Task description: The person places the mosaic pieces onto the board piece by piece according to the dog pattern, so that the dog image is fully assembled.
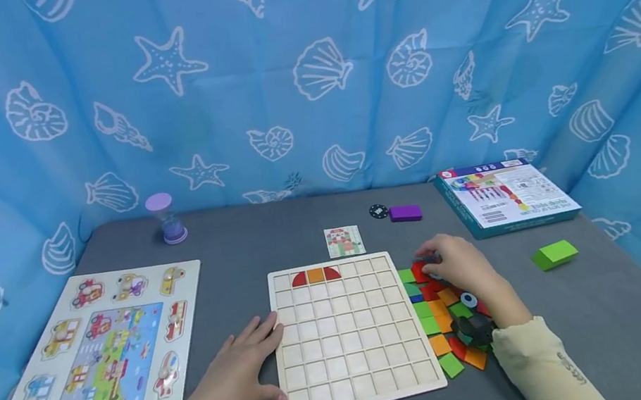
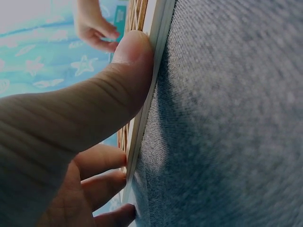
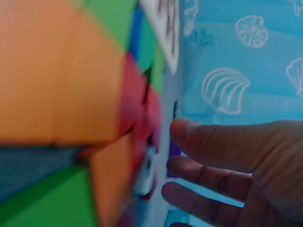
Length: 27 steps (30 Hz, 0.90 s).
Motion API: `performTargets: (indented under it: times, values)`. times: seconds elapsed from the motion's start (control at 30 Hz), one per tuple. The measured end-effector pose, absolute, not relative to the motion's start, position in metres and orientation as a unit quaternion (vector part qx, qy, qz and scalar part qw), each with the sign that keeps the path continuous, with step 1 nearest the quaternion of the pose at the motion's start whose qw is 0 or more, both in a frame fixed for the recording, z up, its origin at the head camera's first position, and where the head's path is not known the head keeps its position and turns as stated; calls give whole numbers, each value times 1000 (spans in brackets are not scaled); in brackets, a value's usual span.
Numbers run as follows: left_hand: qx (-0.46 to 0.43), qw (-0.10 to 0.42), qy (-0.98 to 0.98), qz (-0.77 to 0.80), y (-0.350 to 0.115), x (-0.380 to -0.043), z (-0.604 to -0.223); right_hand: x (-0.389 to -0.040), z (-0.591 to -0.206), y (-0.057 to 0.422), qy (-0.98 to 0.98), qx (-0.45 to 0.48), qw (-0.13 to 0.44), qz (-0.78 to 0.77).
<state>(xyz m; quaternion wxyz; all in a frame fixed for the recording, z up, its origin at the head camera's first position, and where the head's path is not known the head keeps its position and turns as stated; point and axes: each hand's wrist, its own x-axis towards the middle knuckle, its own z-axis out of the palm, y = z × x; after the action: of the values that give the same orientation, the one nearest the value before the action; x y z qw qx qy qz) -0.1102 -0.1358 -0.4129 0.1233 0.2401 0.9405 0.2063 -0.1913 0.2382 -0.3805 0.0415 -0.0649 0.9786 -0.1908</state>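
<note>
A pale wooden grid board (image 1: 346,345) lies on the grey table. In its top row sit two red quarter-round pieces with an orange square (image 1: 315,276) between them. My left hand (image 1: 238,372) touches the board's left edge with spread fingers; in the left wrist view the thumb (image 2: 135,52) lies against the edge. My right hand (image 1: 461,264) hovers at the far end of a pile of coloured blocks (image 1: 437,312), red, orange, green and blue. In the right wrist view its thumb and fingers (image 3: 199,165) are apart, with nothing visible between them.
Behind the board lie a picture card (image 1: 344,241), a black round disc (image 1: 378,211) and a purple block (image 1: 405,213). A box (image 1: 506,196) and a green block (image 1: 555,254) are at the right. A picture puzzle (image 1: 180,282) and an hourglass (image 1: 169,219) are at the left.
</note>
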Motion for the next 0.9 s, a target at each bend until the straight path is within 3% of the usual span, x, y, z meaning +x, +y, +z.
performTargets:
  times: [0.63, 0.9]
  values:
    - [246, 117, 939, 207, -135, -110, -412, -207, -388, 241, 988, -129, 39, -75]
    - [243, 113, 941, 207, -135, -110, -414, -210, -369, 175, 969, -211, -4, -127]
